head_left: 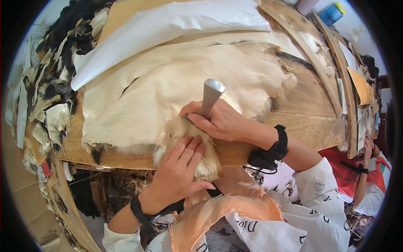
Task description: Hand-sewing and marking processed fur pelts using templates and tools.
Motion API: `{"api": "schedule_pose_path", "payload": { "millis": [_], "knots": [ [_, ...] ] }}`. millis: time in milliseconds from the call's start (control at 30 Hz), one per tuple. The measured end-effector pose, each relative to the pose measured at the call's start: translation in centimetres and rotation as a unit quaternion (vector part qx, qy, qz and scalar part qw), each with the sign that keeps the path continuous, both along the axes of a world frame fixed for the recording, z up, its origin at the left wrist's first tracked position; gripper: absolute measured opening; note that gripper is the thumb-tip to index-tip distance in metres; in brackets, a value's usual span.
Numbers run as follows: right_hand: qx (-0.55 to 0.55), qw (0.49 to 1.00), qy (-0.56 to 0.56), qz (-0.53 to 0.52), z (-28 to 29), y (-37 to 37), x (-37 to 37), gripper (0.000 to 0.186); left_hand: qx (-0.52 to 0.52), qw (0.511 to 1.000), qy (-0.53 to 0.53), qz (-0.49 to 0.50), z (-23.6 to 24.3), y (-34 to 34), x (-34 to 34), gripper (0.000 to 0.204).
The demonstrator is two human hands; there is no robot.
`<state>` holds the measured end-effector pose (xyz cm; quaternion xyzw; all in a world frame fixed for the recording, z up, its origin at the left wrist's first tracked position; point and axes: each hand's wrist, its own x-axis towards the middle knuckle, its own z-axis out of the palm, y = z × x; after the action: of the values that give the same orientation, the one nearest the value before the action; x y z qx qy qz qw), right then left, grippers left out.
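A pale cream hide [138, 94] with fur along its edges lies spread over the wooden board, with a dark slit in its left part. My right hand [220, 122] is wrapped round a grey metal hand tool [210, 98]. Its flared end points up, and its dark lower edge shows beside my fingers, against the hide; the rest is hidden. My left hand [178, 168] lies flat, fingers stretched out, on the narrow tan, furry part of the hide [208, 161] that hangs over the board's near edge, just below the tool.
A white sheet [168, 25] covers the hide's far side. Black and white hide scraps [54, 96] are heaped at the left. Wooden strips [304, 50] run along the right of the board [304, 101]. A blue container [331, 14] stands far right. Another person's hand [368, 149] shows at right.
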<state>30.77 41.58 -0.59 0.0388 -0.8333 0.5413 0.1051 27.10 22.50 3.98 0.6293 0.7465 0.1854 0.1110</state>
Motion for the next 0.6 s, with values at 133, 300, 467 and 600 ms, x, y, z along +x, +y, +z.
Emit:
{"api": "schedule_pose_path", "payload": {
  "millis": [133,300,467,600],
  "knots": [
    [-0.010,1.000,-0.024,0.005,0.2,0.2,0.1,0.019,-0.014,0.993,0.113,-0.022,-1.8,-1.1,0.6,0.048],
    [-0.014,0.996,-0.071,0.050,1.0,-0.1,0.5,0.020,0.014,0.999,0.030,0.038,-1.2,-0.9,1.1,0.054],
    [-0.030,0.998,-0.030,0.036,0.7,-0.8,0.4,0.021,0.008,0.995,0.040,0.088,-0.4,0.0,2.4,0.047],
    [-0.054,0.994,-0.092,0.035,0.4,-0.6,0.2,0.020,0.059,0.988,-0.072,0.123,-1.3,-0.2,0.6,0.037]
  ]
}}
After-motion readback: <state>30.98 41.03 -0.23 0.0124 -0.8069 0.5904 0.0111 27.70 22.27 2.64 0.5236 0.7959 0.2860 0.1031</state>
